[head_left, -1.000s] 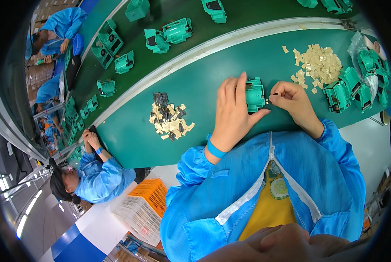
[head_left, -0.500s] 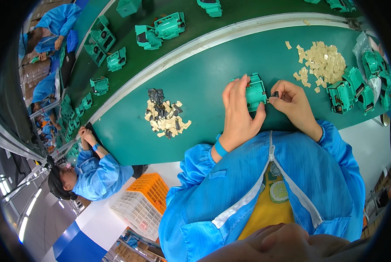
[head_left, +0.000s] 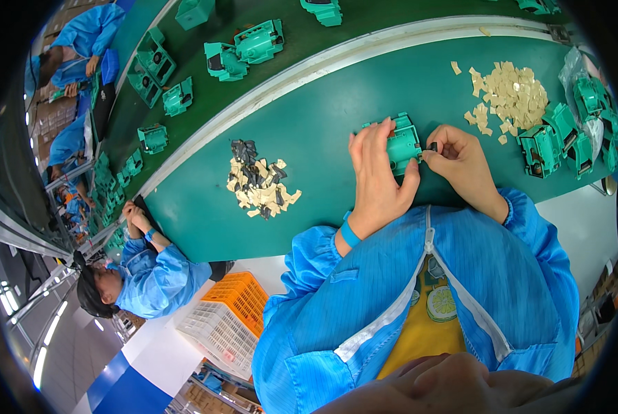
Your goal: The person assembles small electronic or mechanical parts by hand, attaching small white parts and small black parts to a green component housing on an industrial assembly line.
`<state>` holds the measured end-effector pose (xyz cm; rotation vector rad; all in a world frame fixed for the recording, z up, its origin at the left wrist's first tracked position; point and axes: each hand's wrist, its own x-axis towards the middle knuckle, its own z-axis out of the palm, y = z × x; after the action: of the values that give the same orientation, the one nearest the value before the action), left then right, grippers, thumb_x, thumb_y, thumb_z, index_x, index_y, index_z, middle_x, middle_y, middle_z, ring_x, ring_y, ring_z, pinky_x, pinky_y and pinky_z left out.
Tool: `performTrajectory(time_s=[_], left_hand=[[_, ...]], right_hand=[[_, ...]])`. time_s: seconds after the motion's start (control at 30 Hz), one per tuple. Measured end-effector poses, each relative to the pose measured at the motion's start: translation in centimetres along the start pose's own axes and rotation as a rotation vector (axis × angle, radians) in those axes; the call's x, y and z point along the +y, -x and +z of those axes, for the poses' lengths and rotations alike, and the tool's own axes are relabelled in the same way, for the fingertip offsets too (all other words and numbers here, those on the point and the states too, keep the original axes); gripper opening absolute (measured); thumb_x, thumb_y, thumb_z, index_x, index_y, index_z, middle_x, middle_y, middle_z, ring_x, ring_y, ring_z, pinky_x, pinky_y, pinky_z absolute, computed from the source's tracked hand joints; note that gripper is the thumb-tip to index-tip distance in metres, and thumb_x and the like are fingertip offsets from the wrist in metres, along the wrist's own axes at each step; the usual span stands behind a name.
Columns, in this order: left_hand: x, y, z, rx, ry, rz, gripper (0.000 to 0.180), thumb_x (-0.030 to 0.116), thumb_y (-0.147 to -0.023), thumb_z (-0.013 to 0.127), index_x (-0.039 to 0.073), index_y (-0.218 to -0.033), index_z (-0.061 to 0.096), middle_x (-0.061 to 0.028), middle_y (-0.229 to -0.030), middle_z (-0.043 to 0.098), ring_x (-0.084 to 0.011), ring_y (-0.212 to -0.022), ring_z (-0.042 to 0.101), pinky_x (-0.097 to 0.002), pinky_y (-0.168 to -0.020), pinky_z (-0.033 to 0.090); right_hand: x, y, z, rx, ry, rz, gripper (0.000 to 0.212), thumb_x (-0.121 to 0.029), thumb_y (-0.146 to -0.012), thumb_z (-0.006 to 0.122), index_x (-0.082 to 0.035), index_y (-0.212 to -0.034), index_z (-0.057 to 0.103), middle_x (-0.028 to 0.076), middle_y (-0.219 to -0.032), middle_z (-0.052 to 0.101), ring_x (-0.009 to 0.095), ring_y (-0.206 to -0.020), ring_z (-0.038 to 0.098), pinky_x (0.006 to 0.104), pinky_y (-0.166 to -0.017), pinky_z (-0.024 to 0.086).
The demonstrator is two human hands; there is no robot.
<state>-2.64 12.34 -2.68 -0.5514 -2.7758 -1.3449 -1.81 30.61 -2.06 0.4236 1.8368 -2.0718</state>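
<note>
The left hand (head_left: 376, 181) is gripping a green plastic housing (head_left: 402, 142) that is resting on the green desk (head_left: 309, 117). The right hand (head_left: 463, 162) is pinching a small dark piece (head_left: 433, 146) at the right side of the housing. A pile of beige and dark pads (head_left: 259, 183) is lying to the left, well apart.

The teal moulded plastic housing (head_left: 403, 143) has a smooth, slightly glossy finish; the left hand (head_left: 378, 176) grips it. The small black part (head_left: 433, 146), pinched by the right hand (head_left: 464, 165), looks matt; its material cannot be told. The dark green bench surface (head_left: 322, 90) is smooth and matt. The heap of beige pads (head_left: 512, 93) looks papery and dull. The light blue smock sleeve (head_left: 336, 276) is smooth woven cloth with a faint sheen. The orange plastic crate (head_left: 236, 297) is latticed.
</note>
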Motion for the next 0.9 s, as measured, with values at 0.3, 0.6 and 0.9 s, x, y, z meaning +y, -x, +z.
performTrajectory(time_s=[0.3, 0.6, 0.9], left_hand=[[0.1, -0.5, 0.2, 0.013, -0.024, -0.022, 0.076, 0.006, -0.080, 0.073, -0.002, -0.147, 0.039, -0.0187, -0.135, 0.055, -0.0414, -0.127, 0.046, -0.0598, -0.117, 0.025], [0.0, 0.0, 0.6, 0.013, -0.011, -0.036, 0.075, 0.008, -0.081, 0.074, 0.000, -0.147, 0.040, -0.0177, -0.135, 0.056, -0.0411, -0.129, 0.044, -0.0614, -0.117, 0.024], [0.2, -0.4, 0.5, 0.024, -0.028, -0.046, 0.074, 0.007, -0.080, 0.075, 0.000, -0.146, 0.041, -0.0177, -0.133, 0.057, -0.0408, -0.129, 0.044, -0.0602, -0.117, 0.025]], right_hand=[[-0.1, -0.4, -0.1, 0.010, -0.002, -0.003, 0.017, 0.000, -0.088, 0.069, -0.005, -0.082, 0.054, -0.005, -0.082, 0.057, 0.000, -0.071, 0.046, 0.0204, -0.060, 0.036], [0.3, 0.0, 0.0, 0.019, -0.008, 0.012, 0.018, 0.000, -0.088, 0.069, -0.005, -0.081, 0.053, -0.005, -0.082, 0.056, 0.000, -0.070, 0.046, 0.0211, -0.059, 0.037], [-0.1, -0.1, 0.1, 0.028, -0.022, -0.003, 0.017, 0.000, -0.088, 0.068, -0.005, -0.082, 0.053, -0.004, -0.083, 0.057, 0.001, -0.072, 0.047, 0.0212, -0.061, 0.038]])
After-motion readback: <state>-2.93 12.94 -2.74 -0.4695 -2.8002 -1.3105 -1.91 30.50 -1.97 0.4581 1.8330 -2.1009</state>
